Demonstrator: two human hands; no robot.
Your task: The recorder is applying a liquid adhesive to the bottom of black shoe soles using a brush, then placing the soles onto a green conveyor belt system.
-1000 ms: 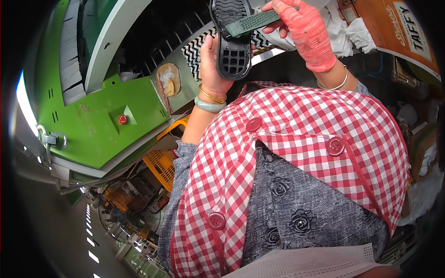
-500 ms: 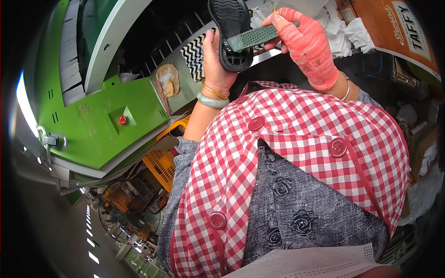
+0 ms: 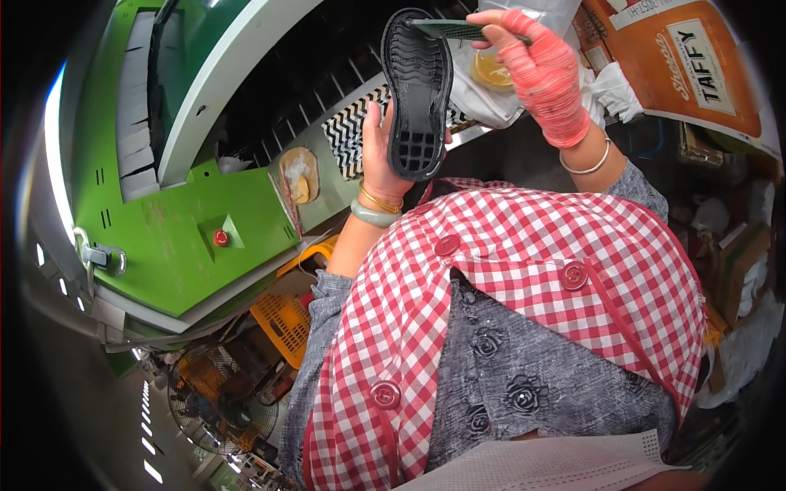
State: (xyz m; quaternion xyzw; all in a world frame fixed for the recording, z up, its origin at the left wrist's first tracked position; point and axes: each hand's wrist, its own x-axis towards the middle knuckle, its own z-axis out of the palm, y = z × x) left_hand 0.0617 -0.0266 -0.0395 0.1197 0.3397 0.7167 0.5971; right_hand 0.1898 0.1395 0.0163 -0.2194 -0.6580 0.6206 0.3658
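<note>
A black shoe sole (image 3: pixel 422 102) stands nearly lengthwise before me, its hollow inner face with wavy ribs and a heel grid towards me. My left hand (image 3: pixel 380 155) grips it near the heel, thumb on the left edge and a fingertip showing at the right. My right hand (image 3: pixel 536 78), wrapped in pinkish-red stretch fabric, pinches a flat green strip with a dimpled surface (image 3: pixel 452 30). The strip's far tip touches the inside of the sole near the toe. Just below the right fingers is a container of yellow liquid (image 3: pixel 490 72), partly covered by the hand.
A green machine (image 3: pixel 155 262) with a red button (image 3: pixel 220 238) fills the left. A zigzag-patterned sheet (image 3: pixel 344 131) and a small tray with yellowish lumps (image 3: pixel 300 176) lie by the machine's edge. An orange carton (image 3: pixel 663 61) and crumpled white paper (image 3: pixel 616 92) are at the right.
The strip's tip has gone from the heel part up to the toe part of the sole. The sole has come lower and nearer to me, and the yellow liquid container has come into sight.
</note>
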